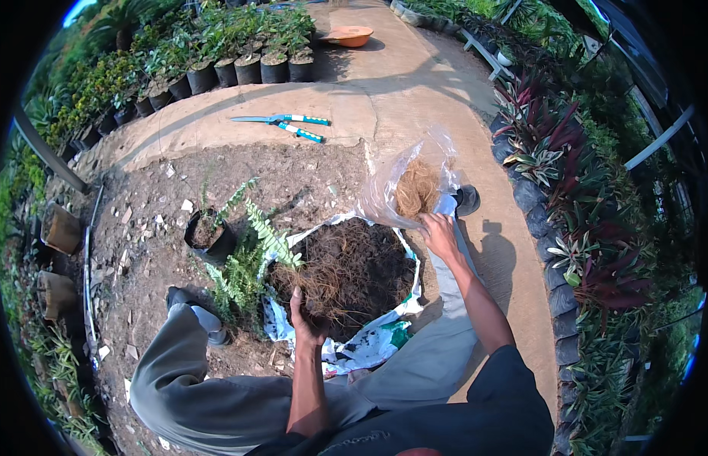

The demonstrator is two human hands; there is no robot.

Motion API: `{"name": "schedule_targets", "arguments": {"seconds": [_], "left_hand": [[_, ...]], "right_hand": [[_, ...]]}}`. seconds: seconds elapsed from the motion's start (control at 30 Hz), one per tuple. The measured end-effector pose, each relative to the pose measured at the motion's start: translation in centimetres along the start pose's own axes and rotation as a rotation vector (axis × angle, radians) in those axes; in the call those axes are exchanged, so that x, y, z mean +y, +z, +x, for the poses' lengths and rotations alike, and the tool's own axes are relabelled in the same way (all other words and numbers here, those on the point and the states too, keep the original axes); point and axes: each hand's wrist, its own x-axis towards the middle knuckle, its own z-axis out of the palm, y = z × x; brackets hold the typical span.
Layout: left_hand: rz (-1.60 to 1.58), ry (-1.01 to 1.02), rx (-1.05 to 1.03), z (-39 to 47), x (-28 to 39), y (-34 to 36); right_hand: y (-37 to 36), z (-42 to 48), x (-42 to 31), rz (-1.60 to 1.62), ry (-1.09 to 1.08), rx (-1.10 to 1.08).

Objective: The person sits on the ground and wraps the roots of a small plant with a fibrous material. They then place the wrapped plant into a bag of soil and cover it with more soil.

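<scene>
My left hand (308, 322) cups a fern's root ball (314, 288), a tangle of brown roots and soil with green fronds (268, 233) leaning off to the left. It is held over an opened white sack (414, 305) full of dark potting soil (365, 262). On the right, my right hand (439, 233) is at the mouth of a clear plastic bag (382, 194), fingers closed on its edge. Brown coconut fibre (417, 185) sits inside that bag. Whether my fingertips also pinch some fibre is hard to tell.
Hedge shears (282, 122) lie on the concrete ahead. A black pot (208, 236) with a small fern stands on the soil at left. An orange tray (349, 36) rests farther up the path. Potted plants (248, 68) and bagged purple-leaved plants (559, 188) line both sides.
</scene>
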Motion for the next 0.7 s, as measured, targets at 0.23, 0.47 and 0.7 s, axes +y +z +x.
{"name": "schedule_targets", "arguments": {"seconds": [0.23, 0.47, 0.7], "left_hand": [[0.051, -0.029, -0.074, -0.4, -0.7, 0.1], [0.050, -0.018, -0.119, -0.7, -1.8, -0.2], [0.015, -0.042, -0.129, -0.3, -2.4, -0.5]], "right_hand": [[4.5, -11.1, -6.5, 0.046, 0.074, -0.091], [5.7, -10.4, -10.5, 0.251, 0.267, 0.241], [3.9, -7.1, -11.1, 0.315, 0.372, 0.333]]}}
